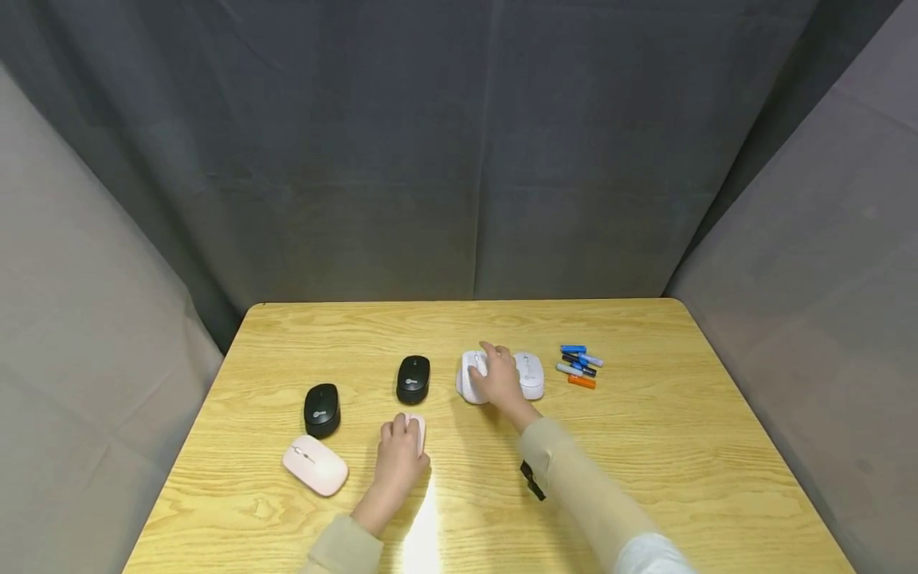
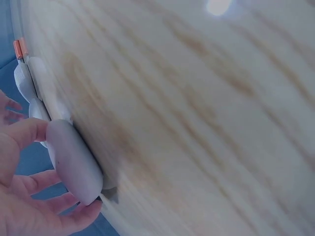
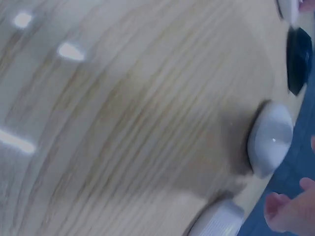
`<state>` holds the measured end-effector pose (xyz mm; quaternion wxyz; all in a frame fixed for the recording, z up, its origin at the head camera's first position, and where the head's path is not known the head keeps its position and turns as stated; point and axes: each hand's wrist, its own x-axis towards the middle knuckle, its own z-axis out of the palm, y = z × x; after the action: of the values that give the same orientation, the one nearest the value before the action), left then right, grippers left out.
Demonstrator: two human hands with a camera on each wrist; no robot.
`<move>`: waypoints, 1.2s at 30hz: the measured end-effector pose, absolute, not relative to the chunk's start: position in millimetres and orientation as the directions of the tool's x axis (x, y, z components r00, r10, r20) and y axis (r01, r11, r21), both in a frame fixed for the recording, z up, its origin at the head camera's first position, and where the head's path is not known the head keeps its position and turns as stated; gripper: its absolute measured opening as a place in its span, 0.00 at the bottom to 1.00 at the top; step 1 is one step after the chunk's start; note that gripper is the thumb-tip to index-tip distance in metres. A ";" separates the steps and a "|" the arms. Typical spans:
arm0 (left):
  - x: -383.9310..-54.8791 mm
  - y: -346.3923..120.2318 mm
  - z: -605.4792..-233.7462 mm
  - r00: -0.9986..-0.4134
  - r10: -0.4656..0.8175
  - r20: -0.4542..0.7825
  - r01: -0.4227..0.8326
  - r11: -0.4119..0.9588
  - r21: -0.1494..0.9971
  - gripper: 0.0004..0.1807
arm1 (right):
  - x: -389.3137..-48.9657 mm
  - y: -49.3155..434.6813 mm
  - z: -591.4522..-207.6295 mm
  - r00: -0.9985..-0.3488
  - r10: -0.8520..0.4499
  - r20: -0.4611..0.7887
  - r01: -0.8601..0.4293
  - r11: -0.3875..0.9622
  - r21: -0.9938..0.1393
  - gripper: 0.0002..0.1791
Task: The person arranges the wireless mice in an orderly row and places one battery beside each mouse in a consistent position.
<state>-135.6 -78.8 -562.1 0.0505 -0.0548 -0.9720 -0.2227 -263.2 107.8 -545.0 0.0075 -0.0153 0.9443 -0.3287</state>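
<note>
From where I stand, the left hand (image 1: 398,461) has a pink computer mouse (image 1: 419,428) pinched between thumb and fingers, low over the wooden surface (image 1: 688,454); whether it is fully lifted, I can't tell. A second pink mouse (image 1: 315,465) lies to that hand's left. One black mouse (image 1: 322,410) rests just beyond this pink one, and the other black mouse (image 1: 413,379) sits straight ahead of the fingertips.

The right hand (image 1: 500,381) hangs over a pair of white mice, its fingers apart and, from its wrist view, gripping neither. The nearer-to-centre white mouse (image 1: 470,391) is under its thumb side; the outer white mouse (image 1: 531,375) is just to its right. Further right lies a loose pile of short marker-like sticks (image 1: 579,367).

What might go wrong, as I judge it: with the white pair so close under those spread fingers, a careless sideways sweep could knock one askew, and a bigger swing right could scatter the sticks. The left hand's hold looks to be near the mouse's edges, so smooth sides could slip out, and pushing forward could bump the black one ahead.
</note>
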 end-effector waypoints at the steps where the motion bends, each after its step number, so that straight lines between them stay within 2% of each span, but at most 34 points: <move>1: -135.5 -78.8 -561.5 -0.989 0.084 0.119 0.127 0.895 0.427 0.27 | -264.0 111.8 -542.5 -0.999 -0.020 0.028 -0.033 0.779 -0.626 0.32; 5: -135.1 -79.2 -560.0 -0.990 0.084 0.114 0.125 0.897 0.424 0.28 | -264.0 131.6 -531.7 -0.997 0.040 0.073 -0.019 0.747 -0.664 0.31; 12: -135.8 -80.4 -560.5 -0.990 0.090 0.106 0.126 0.903 0.412 0.28 | -262.8 166.4 -538.2 -0.997 0.062 -0.037 0.072 0.795 -0.602 0.37; 16: -136.2 -80.8 -560.6 -0.990 0.091 0.104 0.126 0.902 0.414 0.28 | -261.2 178.1 -546.9 -0.994 0.068 -0.085 0.106 0.784 -0.612 0.40; 25: -136.2 -81.1 -560.2 -0.991 0.088 0.096 0.120 0.901 0.418 0.30 | -255.2 184.8 -555.0 -0.984 0.110 -0.141 0.178 0.701 -0.691 0.44; 36: -135.4 -82.7 -561.0 -0.991 0.090 0.097 0.123 0.891 0.438 0.30 | -254.4 185.7 -562.6 -0.975 0.148 -0.166 0.222 0.644 -0.732 0.42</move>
<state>-135.4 -82.7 -561.0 0.0372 -0.0548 -0.9715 -0.2274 -254.4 185.7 -562.6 0.0455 0.1021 0.9056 -0.4092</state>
